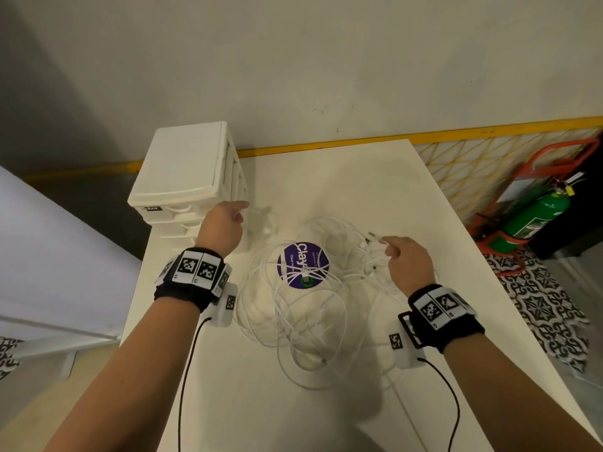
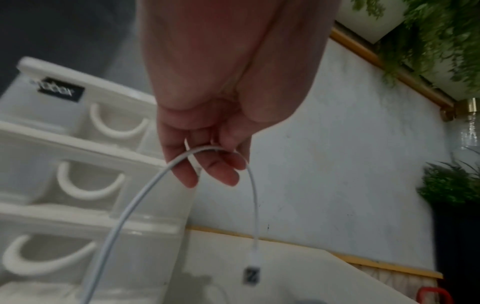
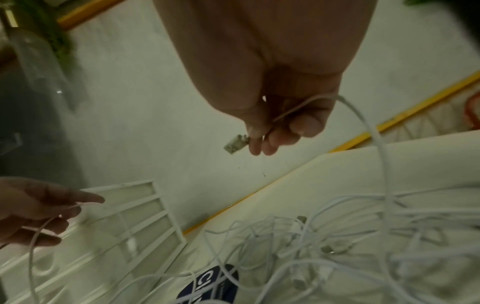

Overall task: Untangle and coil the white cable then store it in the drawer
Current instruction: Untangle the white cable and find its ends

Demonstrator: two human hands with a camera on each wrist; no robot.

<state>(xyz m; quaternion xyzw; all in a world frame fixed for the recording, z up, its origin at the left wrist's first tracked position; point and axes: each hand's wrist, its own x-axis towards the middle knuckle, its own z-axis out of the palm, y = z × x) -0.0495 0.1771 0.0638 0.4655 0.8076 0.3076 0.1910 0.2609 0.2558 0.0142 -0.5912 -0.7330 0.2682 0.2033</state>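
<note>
On the tabletop [image 1: 375, 177], head view: white cable [image 1: 303, 321] tangled between both hands, drawer unit [image 1: 182, 171] far left. Left wrist: left grip [image 2: 207, 160] pinching one cable strand. Right wrist: right grip [image 3: 280, 127] pinching the plug end [image 3: 235, 145].

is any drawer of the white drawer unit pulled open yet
No: in the left wrist view the drawer unit shows three drawer fronts, all flush and closed, while the left hand holds a white cable.

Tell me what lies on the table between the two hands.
Head view: between left hand and right hand lie tangled white cable loops over a purple round sticker.
</note>
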